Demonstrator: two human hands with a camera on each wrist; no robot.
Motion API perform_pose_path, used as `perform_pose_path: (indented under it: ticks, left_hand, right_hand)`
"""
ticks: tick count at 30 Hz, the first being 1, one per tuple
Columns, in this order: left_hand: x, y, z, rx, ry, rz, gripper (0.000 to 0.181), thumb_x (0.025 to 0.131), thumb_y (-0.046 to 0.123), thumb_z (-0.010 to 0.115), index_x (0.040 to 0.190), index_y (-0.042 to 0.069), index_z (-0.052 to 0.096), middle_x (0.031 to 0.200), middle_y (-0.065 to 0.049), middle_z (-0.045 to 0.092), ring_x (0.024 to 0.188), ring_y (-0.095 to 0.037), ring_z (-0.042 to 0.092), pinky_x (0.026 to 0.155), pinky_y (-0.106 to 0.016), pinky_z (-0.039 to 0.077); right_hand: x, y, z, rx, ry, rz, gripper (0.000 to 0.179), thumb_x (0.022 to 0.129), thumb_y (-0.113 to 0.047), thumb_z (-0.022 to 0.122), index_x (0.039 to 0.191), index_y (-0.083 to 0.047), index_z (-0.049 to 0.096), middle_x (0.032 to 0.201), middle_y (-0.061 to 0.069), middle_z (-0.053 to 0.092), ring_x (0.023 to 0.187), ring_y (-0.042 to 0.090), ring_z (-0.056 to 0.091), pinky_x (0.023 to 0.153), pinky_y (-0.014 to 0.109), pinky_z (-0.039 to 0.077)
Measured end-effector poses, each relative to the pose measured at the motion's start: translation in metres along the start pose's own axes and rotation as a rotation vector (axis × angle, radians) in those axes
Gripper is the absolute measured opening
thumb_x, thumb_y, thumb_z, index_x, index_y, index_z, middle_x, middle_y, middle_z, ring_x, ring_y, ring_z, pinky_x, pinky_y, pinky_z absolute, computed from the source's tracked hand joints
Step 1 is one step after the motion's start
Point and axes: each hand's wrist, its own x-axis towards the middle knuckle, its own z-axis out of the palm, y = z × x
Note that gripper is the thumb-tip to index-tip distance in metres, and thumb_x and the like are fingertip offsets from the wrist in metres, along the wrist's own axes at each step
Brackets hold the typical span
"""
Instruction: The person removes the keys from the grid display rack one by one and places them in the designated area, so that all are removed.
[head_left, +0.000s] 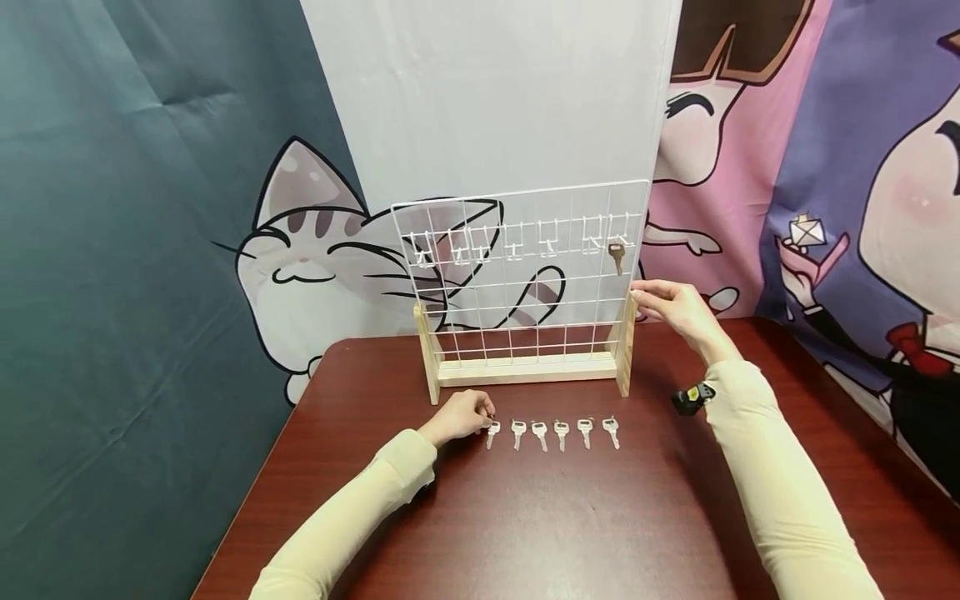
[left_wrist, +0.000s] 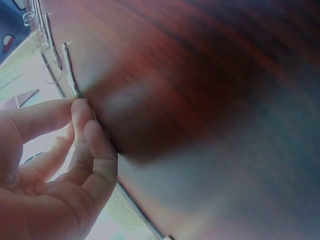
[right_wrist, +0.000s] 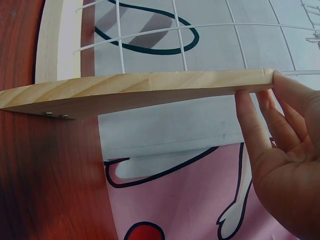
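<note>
My left hand (head_left: pixel 459 415) is at the left end of a row of silver keys, thumb and fingers pinching the head of the leftmost key (head_left: pixel 491 437). In the left wrist view that key's thin edge (left_wrist: pixel 70 70) sticks out past the fingertips, low over the table. My right hand (head_left: pixel 677 310) holds the upper end of the right wooden post (head_left: pixel 626 346) of a white wire grid rack (head_left: pixel 525 287). The right wrist view shows the thumb at the post's tip and a finger (right_wrist: pixel 250 125) against its outer side. One bronze-coloured key (head_left: pixel 617 257) hangs from the rack's rightmost hook.
Several more silver keys (head_left: pixel 562 435) lie in a row on the dark red table (head_left: pixel 540 517), in front of the rack's wooden base (head_left: pixel 528 369). White hooks (head_left: pixel 513 250) line the grid's upper part. Behind the table hang cartoon-printed curtains (head_left: pixel 300 267).
</note>
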Motion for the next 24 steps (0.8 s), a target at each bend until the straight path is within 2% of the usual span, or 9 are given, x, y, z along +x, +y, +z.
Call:
perform_pose_path:
  ticks: [6, 13, 20, 24]
  left_hand:
    - [0.0012, -0.0009, -0.0020, 0.016, 0.011, 0.039, 0.013, 0.085, -0.011, 0.061, 0.093, -0.003, 0.068, 0.073, -0.006, 0.062, 0.055, -0.006, 0.055, 0.052, -0.018, 0.048]
    - [0.0005, -0.0018, -0.0024, 0.000, -0.005, 0.030, 0.012, 0.086, -0.010, 0.059, 0.090, -0.002, 0.068, 0.072, -0.002, 0.061, 0.057, -0.009, 0.058, 0.054, -0.018, 0.051]
    - [0.0007, -0.0011, -0.0025, 0.015, -0.030, 0.012, 0.012, 0.085, -0.008, 0.058, 0.087, -0.002, 0.068, 0.070, 0.001, 0.061, 0.057, -0.006, 0.055, 0.053, -0.016, 0.047]
    - [0.0008, -0.0012, -0.0035, 0.020, -0.047, 0.021, 0.015, 0.086, -0.008, 0.055, 0.091, -0.002, 0.068, 0.071, 0.001, 0.060, 0.057, -0.006, 0.054, 0.053, -0.017, 0.045]
  right_hand:
    - [0.0017, -0.0035, 0.0013, 0.004, 0.005, -0.008, 0.047, 0.099, -0.016, 0.066, 0.134, 0.014, 0.054, 0.108, -0.006, 0.071, 0.095, 0.005, 0.068, 0.086, 0.019, 0.056]
    - [0.0008, -0.0062, 0.0039, -0.023, 0.035, 0.017, 0.046, 0.099, -0.019, 0.067, 0.133, 0.011, 0.057, 0.106, -0.008, 0.072, 0.094, 0.004, 0.068, 0.087, 0.021, 0.056]
    - [0.0002, -0.0034, 0.0036, -0.018, 0.025, 0.014, 0.047, 0.099, -0.018, 0.067, 0.134, 0.012, 0.056, 0.106, -0.007, 0.072, 0.093, 0.003, 0.068, 0.086, 0.019, 0.056]
    - [-0.0008, -0.0012, 0.0024, -0.007, 0.023, 0.007, 0.047, 0.099, -0.017, 0.067, 0.134, 0.012, 0.055, 0.107, -0.006, 0.072, 0.092, 0.004, 0.069, 0.087, 0.021, 0.056]
